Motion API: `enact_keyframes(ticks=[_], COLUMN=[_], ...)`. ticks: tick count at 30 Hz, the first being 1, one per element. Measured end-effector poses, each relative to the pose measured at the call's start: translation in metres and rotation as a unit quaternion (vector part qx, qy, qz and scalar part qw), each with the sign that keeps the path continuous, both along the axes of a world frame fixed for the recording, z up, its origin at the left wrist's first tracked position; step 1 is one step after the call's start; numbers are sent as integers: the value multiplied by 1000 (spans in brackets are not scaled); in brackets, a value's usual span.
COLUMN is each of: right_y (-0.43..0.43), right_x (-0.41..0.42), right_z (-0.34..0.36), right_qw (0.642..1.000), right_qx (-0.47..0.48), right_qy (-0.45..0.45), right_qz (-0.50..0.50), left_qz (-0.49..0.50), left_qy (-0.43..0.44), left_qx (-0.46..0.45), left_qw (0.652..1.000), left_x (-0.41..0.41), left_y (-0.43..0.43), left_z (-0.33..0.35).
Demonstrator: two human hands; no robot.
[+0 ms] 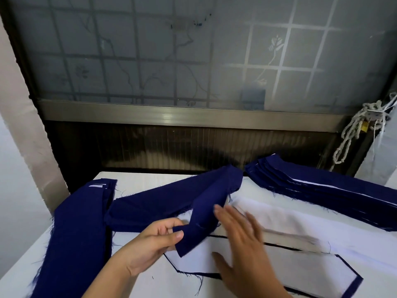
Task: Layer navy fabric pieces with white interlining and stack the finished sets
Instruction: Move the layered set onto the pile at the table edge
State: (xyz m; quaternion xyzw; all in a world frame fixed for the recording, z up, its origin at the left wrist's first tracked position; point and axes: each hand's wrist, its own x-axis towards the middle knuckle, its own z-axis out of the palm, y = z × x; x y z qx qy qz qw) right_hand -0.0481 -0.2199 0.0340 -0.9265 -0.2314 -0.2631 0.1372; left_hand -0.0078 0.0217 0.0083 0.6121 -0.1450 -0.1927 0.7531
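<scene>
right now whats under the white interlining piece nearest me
A navy piece lies under the white interlining; only its thin dark edge shows around the border. Its middle is covered, and the right hand hides part of the near edge.

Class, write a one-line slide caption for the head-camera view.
Left hand pinches a navy fabric strip; open right hand hovers over white interlining.

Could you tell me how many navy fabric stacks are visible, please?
3: left stack at near left, middle pile by the left hand, right stack layered with white; more may be hidden.
</scene>
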Motion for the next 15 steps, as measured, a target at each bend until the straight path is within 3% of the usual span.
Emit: enact_keyframes(ticks=[3,6,12,15], right_y=[29,27,-23,-59], right_x=[16,31,38,30], right_z=[-3,-10,-3,3], right_qw=[996,998,994,990], right_qx=[15,-11,-86,-100], right_qy=[53,27,-63,-80], right_qz=[71,58,-7,-59], left_qz=[-30,10,208,329], left_qy=[-3,-4,1,-40], left_qx=[-46,-77,-100,-43], left_qw=[998,997,973,943], left_x=[0,3,7,8], left_y=[1,6,8,8], left_z=[3,1,15,32])
